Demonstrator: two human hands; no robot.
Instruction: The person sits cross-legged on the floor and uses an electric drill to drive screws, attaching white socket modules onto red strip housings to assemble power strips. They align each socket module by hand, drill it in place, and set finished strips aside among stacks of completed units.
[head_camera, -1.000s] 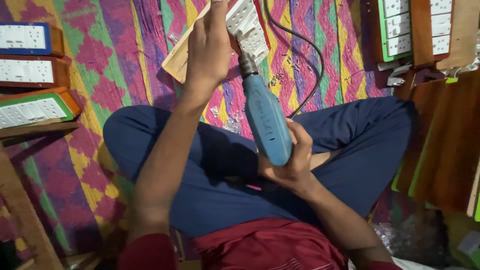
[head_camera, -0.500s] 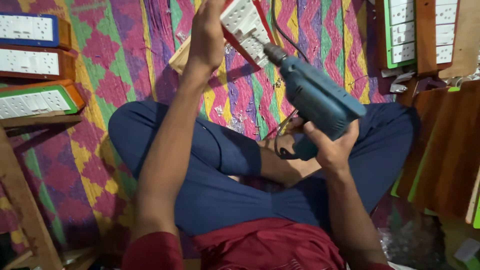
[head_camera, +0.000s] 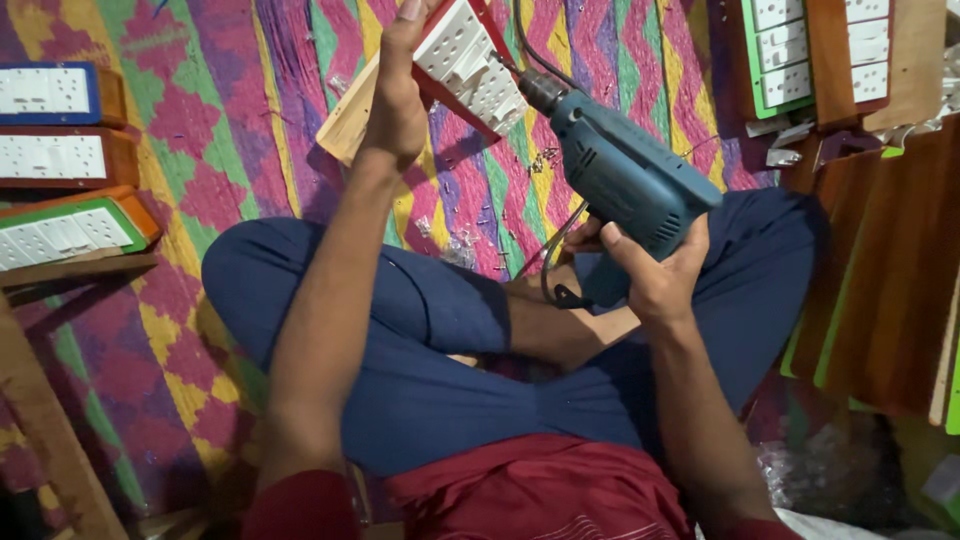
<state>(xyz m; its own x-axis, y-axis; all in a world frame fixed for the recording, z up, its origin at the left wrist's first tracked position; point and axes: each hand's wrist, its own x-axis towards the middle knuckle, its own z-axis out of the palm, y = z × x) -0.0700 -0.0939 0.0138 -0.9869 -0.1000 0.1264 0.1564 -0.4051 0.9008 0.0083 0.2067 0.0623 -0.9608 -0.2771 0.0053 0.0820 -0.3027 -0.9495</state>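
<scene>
Left hand (head_camera: 395, 100) gripping switch board (head_camera: 455, 60) at frame top, tilting it. Right hand (head_camera: 655, 280) clasping blue drill (head_camera: 625, 175), bit touching board edge. Fastening looking underway; finished boards (head_camera: 60, 150) lying left.

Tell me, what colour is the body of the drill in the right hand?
The drill body is teal blue, seen best in the head view.

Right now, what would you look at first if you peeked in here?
Probably the teal electric drill gripped in the right hand, its tip at a white switchboard on a wooden box that the left hand holds up. Below lies a bright zigzag mat, with more switchboards stacked at the left.
</scene>
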